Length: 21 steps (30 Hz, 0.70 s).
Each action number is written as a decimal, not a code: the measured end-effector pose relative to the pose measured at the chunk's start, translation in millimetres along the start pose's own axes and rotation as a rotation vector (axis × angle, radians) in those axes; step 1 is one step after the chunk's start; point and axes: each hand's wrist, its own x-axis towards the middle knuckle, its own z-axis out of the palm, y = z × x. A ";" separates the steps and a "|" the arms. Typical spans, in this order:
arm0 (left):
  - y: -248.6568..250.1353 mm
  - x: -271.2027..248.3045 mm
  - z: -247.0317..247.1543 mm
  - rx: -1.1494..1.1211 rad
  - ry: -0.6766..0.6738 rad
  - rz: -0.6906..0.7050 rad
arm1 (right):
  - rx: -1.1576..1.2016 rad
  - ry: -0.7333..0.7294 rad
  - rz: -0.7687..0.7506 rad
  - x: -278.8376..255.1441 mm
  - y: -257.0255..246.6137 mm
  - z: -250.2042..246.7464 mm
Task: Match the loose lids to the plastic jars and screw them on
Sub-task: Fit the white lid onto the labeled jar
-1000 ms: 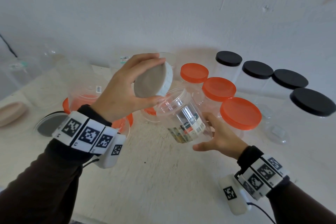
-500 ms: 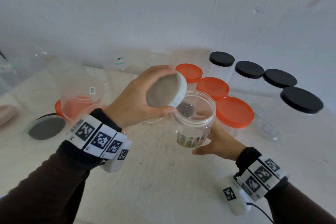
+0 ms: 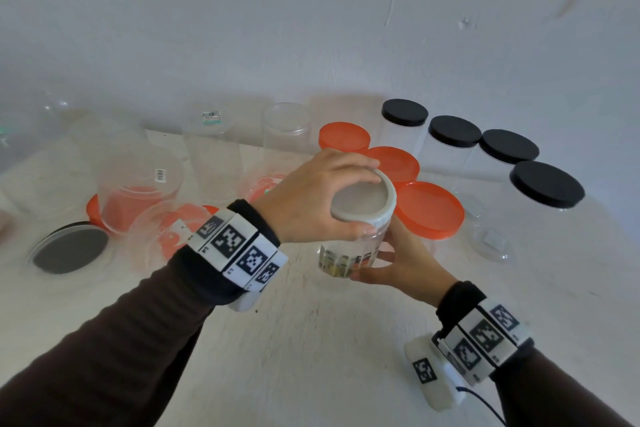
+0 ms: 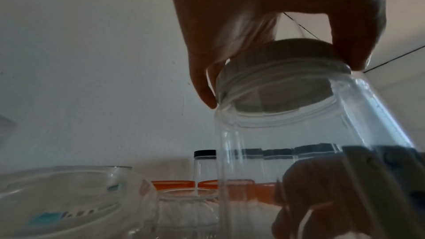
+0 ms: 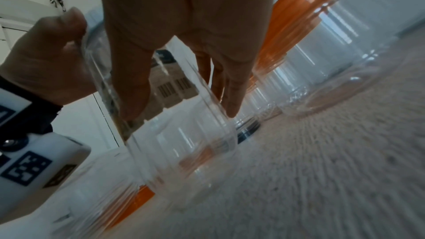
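Note:
A small clear plastic jar (image 3: 349,255) with a printed label is held above the table. My right hand (image 3: 398,263) wraps round its lower body from the right and behind. My left hand (image 3: 311,204) grips a white lid (image 3: 363,201) by the rim, fingers and thumb on opposite sides, and the lid sits on the jar's mouth, slightly tilted. In the left wrist view the lid (image 4: 276,75) sits over the threaded neck of the jar (image 4: 299,152). The right wrist view shows my right hand (image 5: 181,61) on the jar (image 5: 184,143) wall, the left hand's (image 5: 46,57) thumb near the top.
Capped jars stand behind: orange-lidded jars (image 3: 429,208) and black-lidded jars (image 3: 547,184) toward the right. Open clear jars (image 3: 214,156) and upturned clear jars (image 3: 138,184) stand at left over orange lids. A black-lined lid (image 3: 69,248) lies far left. The white table (image 3: 311,357) spreads in front.
The right hand has turned the jar upright and lowered it. The left hand has brought the white lid from beside the mouth down onto the jar's opening.

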 end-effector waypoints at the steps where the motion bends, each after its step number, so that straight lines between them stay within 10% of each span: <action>1: -0.4 0.3 0.9 -0.001 -0.005 -0.002 | -0.012 -0.002 0.002 -0.1 0.1 0.0; 12: -12.9 -22.2 10.8 -0.388 0.093 -0.213 | -0.208 -0.037 -0.065 -5.7 -77.6 -59.3; 21: -17.0 -27.7 40.5 -0.649 0.168 -0.357 | -0.946 -0.380 -0.133 24.3 -153.6 -40.9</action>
